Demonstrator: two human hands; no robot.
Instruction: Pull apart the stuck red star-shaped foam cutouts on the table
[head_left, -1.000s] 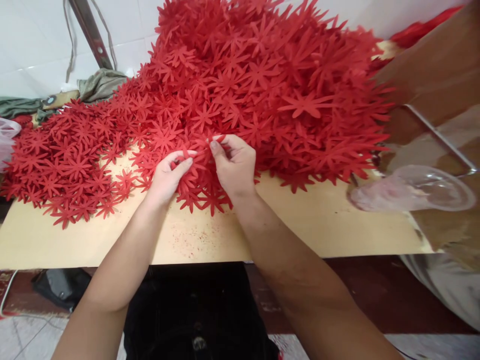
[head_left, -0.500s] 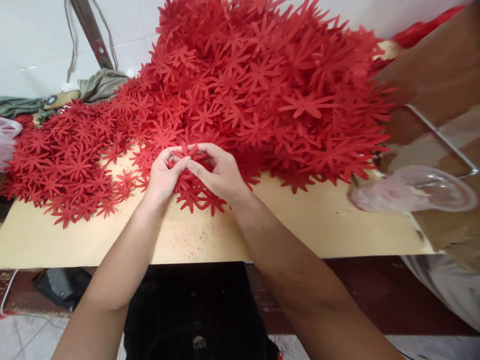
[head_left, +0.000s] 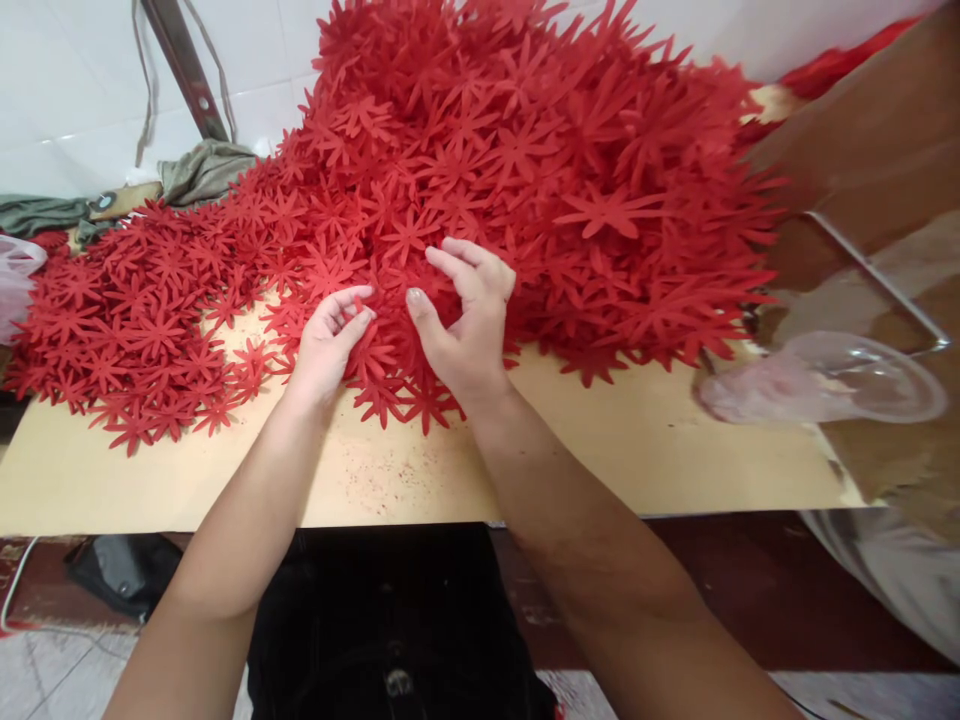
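Observation:
My left hand (head_left: 328, 335) is closed in a pinch, with a small red piece (head_left: 358, 304) showing between thumb and fingertips. Its full shape cannot be made out against the red behind it. To the right, my right hand (head_left: 474, 325) hangs over the front of the heap with thumb and fingers apart, holding nothing. Both hands are in front of a large heap of red flower-shaped cutouts (head_left: 517, 150), each with several narrow petals. A few flower cutouts (head_left: 426, 402) lie flat on the board just below the hands.
A pale wooden tabletop (head_left: 600, 460) carries the heap, with red specks near its front edge. At right, a clear plastic cup (head_left: 870, 380) lies on its side by brown cardboard (head_left: 855, 130). Grey-green cloth (head_left: 206, 170) and a plastic bag (head_left: 15, 280) are at left.
My right hand has come away from my left, moving right and upward, and its fingers have spread. The left stays nearly in place, still pinching a red piece.

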